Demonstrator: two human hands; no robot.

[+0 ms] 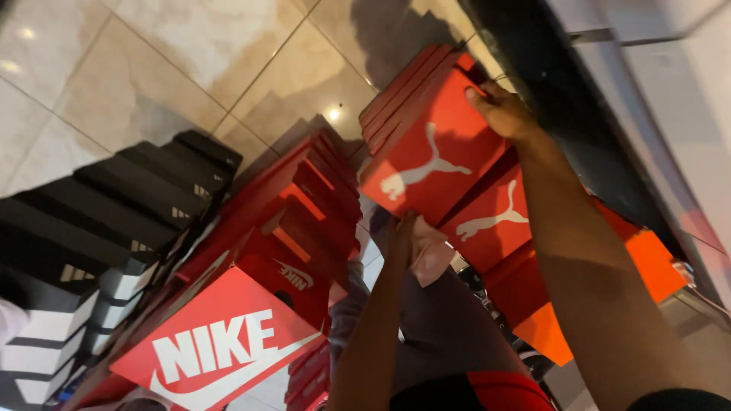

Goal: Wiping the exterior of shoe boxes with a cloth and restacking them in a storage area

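The tiled floor (152, 68) is pale and shiny, and stacks of shoe boxes stand on it. A tall stack of black boxes (114, 205) is at the left. Next to it is a stack of red boxes (304, 213) with white logos on their ends.

At the right, near a dark wall edge (579, 114), stands another stack of red and orange boxes (533, 259). The top red box (426, 144) of that stack is tilted and lifted a little.

The right hand (502, 110) is curled over the far top corner of this box and grips it. The left hand (415, 243) presses up under its near bottom edge, with the fingers bent round the edge.

The box is cardboard, so it is probably light and stiff, but its sides could dent if squeezed hard. The smooth print may be a bit slippery. Holding it at two opposite corners, as here, looks like a good way to keep it steady.
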